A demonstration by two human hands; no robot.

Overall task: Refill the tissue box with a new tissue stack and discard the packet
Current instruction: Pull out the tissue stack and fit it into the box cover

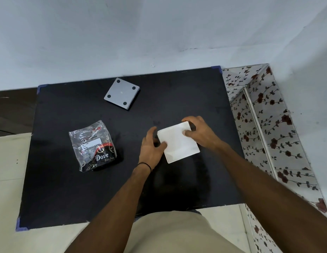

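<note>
A white square tissue stack [179,143] sits at the middle right of the black table [67,189], held from both sides. My left hand [151,147] grips its left edge, thumb on top. My right hand [199,131] grips its far right corner. It hides whatever is beneath it. A clear plastic packet [94,146] printed "Dove", crumpled and empty-looking, lies to the left of my hands. A grey square piece with black round feet [122,93], seemingly a part of the tissue box turned feet-up, lies at the back of the table.
A pale wall [159,33] stands right behind the table. On the right, a cabinet with a rose-patterned covering [265,128] stands against the table's edge. Light floor tiles [9,157] show on the left and in front.
</note>
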